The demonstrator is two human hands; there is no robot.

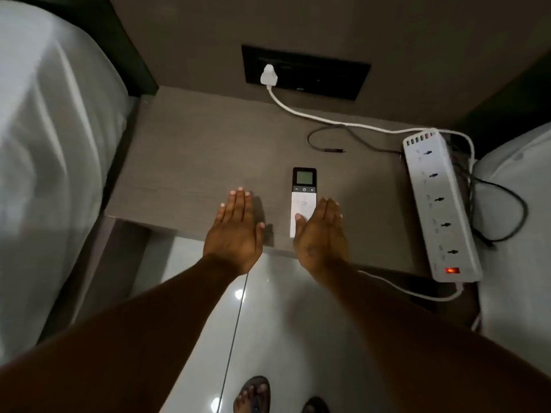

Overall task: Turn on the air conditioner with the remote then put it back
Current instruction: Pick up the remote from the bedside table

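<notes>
At the far left stands a bed with white bedding (50, 150), and beside it is a grey-brown bedside table (190, 162) against the wall. Above the near edge of this table the left hand (235, 231) is held flat, palm down, with the fingers straight and close together; it holds nothing. Just to the right of it lies the air conditioner remote (303, 201), lengthwise on the table, with its dark screen end far from the person and its white button part near. The screen is pale green and no text can be read on it; under it are a minus sign, a power symbol and a plus sign. The right hand (322, 234) is also flat and open, fingers together, and it covers the near right part of the remote; whether it touches the remote I cannot tell. On the wall behind, a white plug (267, 75) sits in a black socket panel (328, 79), and its white cable (313, 116) runs right to a white power strip (438, 204) on the right side of the table. A red switch (452, 270) glows at the near end of the strip. A thin dark cable (328, 141) lies on the table beyond the remote.
</notes>
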